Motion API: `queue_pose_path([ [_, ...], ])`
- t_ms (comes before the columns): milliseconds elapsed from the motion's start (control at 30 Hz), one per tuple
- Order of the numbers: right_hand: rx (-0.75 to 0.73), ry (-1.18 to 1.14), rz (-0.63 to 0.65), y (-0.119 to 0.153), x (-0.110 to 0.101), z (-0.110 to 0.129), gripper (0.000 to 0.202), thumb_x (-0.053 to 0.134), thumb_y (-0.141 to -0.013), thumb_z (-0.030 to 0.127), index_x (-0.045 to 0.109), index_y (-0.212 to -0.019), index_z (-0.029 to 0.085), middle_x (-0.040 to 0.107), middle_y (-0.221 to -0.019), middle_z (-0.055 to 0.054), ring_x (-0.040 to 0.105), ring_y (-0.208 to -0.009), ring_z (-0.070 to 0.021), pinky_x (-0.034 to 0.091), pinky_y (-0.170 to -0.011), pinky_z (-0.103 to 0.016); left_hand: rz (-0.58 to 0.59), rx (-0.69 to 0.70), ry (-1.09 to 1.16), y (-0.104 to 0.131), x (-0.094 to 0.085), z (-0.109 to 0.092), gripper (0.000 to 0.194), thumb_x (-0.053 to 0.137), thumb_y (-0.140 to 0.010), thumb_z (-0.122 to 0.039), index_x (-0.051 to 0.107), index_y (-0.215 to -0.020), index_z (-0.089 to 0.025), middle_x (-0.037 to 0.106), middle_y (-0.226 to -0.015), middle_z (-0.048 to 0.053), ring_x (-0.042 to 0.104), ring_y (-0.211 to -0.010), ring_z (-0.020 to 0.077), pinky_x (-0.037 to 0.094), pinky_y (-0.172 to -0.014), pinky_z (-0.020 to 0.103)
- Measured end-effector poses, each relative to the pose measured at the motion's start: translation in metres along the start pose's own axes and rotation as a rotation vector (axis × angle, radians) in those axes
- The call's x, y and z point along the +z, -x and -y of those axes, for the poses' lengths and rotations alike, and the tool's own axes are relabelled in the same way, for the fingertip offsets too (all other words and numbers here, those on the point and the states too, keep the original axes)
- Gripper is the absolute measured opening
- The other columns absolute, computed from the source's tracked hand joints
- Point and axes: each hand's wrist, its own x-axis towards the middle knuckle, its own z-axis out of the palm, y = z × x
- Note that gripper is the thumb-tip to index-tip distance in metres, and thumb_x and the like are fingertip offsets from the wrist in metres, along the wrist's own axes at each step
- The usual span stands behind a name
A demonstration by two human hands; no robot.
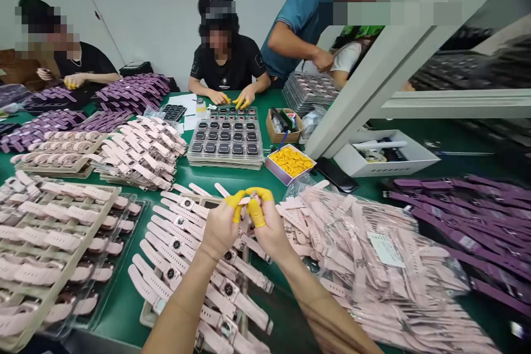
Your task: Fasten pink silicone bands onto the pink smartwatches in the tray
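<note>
- Pinching a small pale-pink piece between yellow-covered fingertips, the left hand and right hand meet above the green worktable, both closed narrowly on it.
- The step in hand appears to be close fitting or adjusting of a strap part; the next move calls for a steady hold by the left fingers and a small, square push or turn by the right.
- The piece looks smooth and matte, with what may be a greyish metal bit at the right fingertips, though the fingers cover too much to be sure.
- Beneath and around the forearms, pink-strapped watches lie in slanting rows on a beige tray, round dark sensors facing up.
- To the right, pink straps in clear bags form a loose heap beside purple straps.
- Beyond the hands, a box holds yellow finger covers.
- Farther off, a co-worker in black reaches over trayed dark watch faces.
</note>
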Motion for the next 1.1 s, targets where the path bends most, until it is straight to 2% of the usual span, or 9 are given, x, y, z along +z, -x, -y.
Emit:
queue_pose_path([
  [67, -0.054, 0.057, -0.003, -0.001, 0.000, 0.002, 0.039, 0.052, -0.102, 0.056, 0.065, -0.125, 0.027, 0.065, -0.102, -0.006, 0.064, -0.092, -0.0217, 0.057, -0.080, -0.034, -0.029, 0.029, -0.080, 0.001, 0.000, 0.003, 0.036, 0.043, -0.098, -0.014, 0.066, -0.127, -0.015, 0.076, -0.103, 0.014, 0.074, -0.090, 0.0248, 0.062, -0.078, 0.036],
  [167, -0.101, 0.085, 0.006, -0.003, -0.002, 0.002, 0.037, 0.059, -0.100, 0.053, 0.071, -0.123, 0.026, 0.062, -0.094, -0.004, 0.061, -0.086, -0.0207, 0.057, -0.078, -0.035, -0.087, 0.083, -0.165, 0.002, -0.001, 0.006, 0.035, 0.042, -0.100, -0.015, 0.065, -0.127, -0.013, 0.076, -0.100, 0.014, 0.074, -0.088, 0.0241, 0.062, -0.075, 0.033],
  [400, 0.095, -0.198, -0.021, -0.003, 0.000, -0.001, 0.036, 0.073, -0.090, 0.052, 0.066, -0.112, 0.025, 0.068, -0.094, -0.003, 0.066, -0.079, -0.0183, 0.059, -0.061, -0.029, -0.099, 0.162, -0.274, 0.004, 0.000, 0.005, 0.041, 0.042, -0.100, -0.014, 0.060, -0.137, -0.015, 0.075, -0.107, 0.013, 0.075, -0.086, 0.0205, 0.062, -0.072, 0.028],
  [567, 0.253, -0.316, 0.039, -0.006, 0.002, 0.000, 0.041, 0.081, -0.081, 0.054, 0.063, -0.102, 0.025, 0.068, -0.085, 0.000, 0.059, -0.056, -0.0141, 0.050, -0.039, -0.025, -0.157, 0.224, -0.350, 0.005, 0.006, 0.005, 0.033, 0.044, -0.094, -0.008, 0.072, -0.113, -0.012, 0.077, -0.094, 0.015, 0.075, -0.078, 0.0220, 0.060, -0.065, 0.027],
  [733, 0.203, -0.209, 0.039, -0.008, 0.003, -0.002, 0.032, 0.081, -0.083, 0.048, 0.065, -0.098, 0.024, 0.070, -0.083, 0.000, 0.067, -0.069, -0.0173, 0.058, -0.060, -0.029, -0.095, 0.042, -0.083, 0.004, 0.001, -0.001, 0.047, 0.047, -0.090, -0.010, 0.066, -0.133, -0.012, 0.078, -0.098, 0.014, 0.074, -0.081, 0.0229, 0.063, -0.073, 0.032],
  [833, 0.048, 0.025, 0.018, -0.007, -0.001, -0.001, 0.020, 0.075, -0.089, 0.037, 0.069, -0.102, 0.024, 0.074, -0.094, -0.003, 0.071, -0.086, -0.0214, 0.059, -0.078, -0.034, 0.062, -0.074, 0.306, 0.003, -0.005, -0.009, 0.057, 0.052, -0.090, -0.018, 0.056, -0.147, -0.012, 0.078, -0.094, 0.009, 0.073, -0.076, 0.0205, 0.063, -0.073, 0.031],
  [900, -0.102, 0.207, 0.030, -0.006, -0.004, 0.001, 0.014, 0.069, -0.091, 0.028, 0.070, -0.105, 0.024, 0.075, -0.100, -0.005, 0.070, -0.092, -0.0223, 0.057, -0.083, -0.035, 0.087, -0.146, 0.470, 0.001, -0.007, -0.013, 0.054, 0.053, -0.094, -0.024, 0.058, -0.147, -0.013, 0.078, -0.094, 0.008, 0.073, -0.075, 0.0194, 0.062, -0.073, 0.031],
  [1000, -0.222, 0.399, 0.081, -0.004, -0.007, 0.001, 0.017, 0.062, -0.093, 0.020, 0.070, -0.108, 0.024, 0.074, -0.101, -0.006, 0.070, -0.090, -0.0229, 0.056, -0.080, -0.035, -0.040, -0.196, 0.454, -0.001, -0.009, -0.013, 0.040, 0.054, -0.099, -0.032, 0.071, -0.131, -0.015, 0.080, -0.101, 0.010, 0.075, -0.088, 0.0219, 0.062, -0.084, 0.034],
  [1100, -0.156, 0.522, 0.165, -0.003, -0.006, -0.002, 0.015, 0.067, -0.093, 0.023, 0.069, -0.108, 0.023, 0.074, -0.101, -0.007, 0.071, -0.090, -0.0249, 0.056, -0.079, -0.036, -0.272, -0.283, 0.466, -0.004, -0.015, -0.008, 0.034, 0.056, -0.101, -0.038, 0.078, -0.115, -0.017, 0.081, -0.109, 0.012, 0.075, -0.108, 0.0258, 0.056, -0.103, 0.041],
])
